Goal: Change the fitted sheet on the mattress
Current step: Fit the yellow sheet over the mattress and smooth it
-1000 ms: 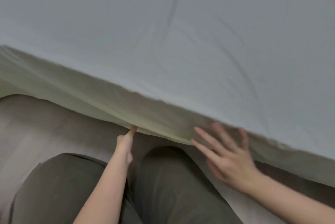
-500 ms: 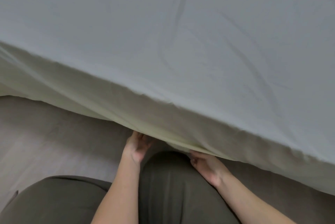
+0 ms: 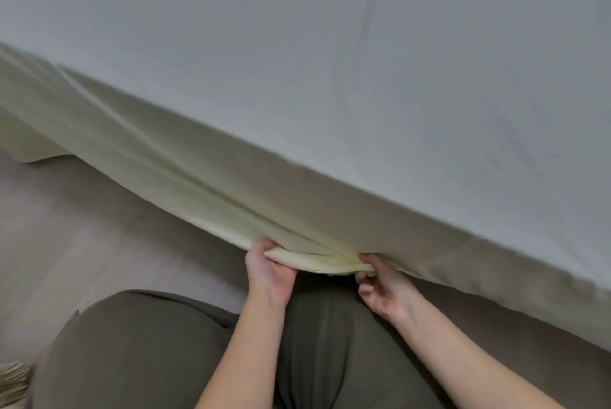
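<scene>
A pale fitted sheet (image 3: 330,84) covers the top of the mattress and hangs down its near side (image 3: 185,157). The bottom hem is bunched into a roll (image 3: 317,261) at the lower middle of the head view. My left hand (image 3: 269,271) grips the left end of that roll, fingers curled under it. The roll's right end is pinched between the thumb and fingers of my right hand (image 3: 380,286). The mattress itself is hidden under the sheet.
Light wooden floor (image 3: 82,243) lies to the left of the bed. My knees in olive trousers (image 3: 158,352) are right against the bed side. A loose sheet corner (image 3: 29,144) hangs at the far left.
Both hands have come out from under the mattress edge and now hold the gathered hem. The view has shifted a little to the right and closer.
</scene>
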Tool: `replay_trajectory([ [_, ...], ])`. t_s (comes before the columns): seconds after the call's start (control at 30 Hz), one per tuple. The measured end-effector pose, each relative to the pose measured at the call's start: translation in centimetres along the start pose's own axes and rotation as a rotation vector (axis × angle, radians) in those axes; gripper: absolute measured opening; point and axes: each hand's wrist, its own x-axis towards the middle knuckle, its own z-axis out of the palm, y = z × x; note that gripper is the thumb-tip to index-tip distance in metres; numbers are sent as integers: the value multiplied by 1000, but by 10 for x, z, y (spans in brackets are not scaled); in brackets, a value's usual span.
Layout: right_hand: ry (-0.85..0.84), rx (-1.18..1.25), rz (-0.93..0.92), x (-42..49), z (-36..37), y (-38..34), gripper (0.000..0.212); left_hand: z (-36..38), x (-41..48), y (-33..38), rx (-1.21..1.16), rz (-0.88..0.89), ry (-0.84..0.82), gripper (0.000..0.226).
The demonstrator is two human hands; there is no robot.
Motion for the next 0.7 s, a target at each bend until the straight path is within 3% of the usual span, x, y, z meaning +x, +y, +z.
replay_trajectory([
  [0.13,43,72,-26,-2,16,7,8,2,-12,8,203,-116,-169,39],
  [0.2,34,124,-58,-6,21,11,6,6,-10,6,439,-47,-62,51],
  [0.3,-26,288,-76,-14,21,16,25,1,-2,6,640,175,236,40],
  [0.43,3,382,-137,-28,18,22,35,5,10,12,669,236,394,23],
  [0.5,17,418,-166,-35,18,20,40,12,15,13,702,235,389,10],
  [0.57,7,463,-156,-44,18,13,41,19,18,14,585,191,358,7],
  [0.7,-1,524,-143,-53,18,2,37,27,27,21,260,58,270,28],
])
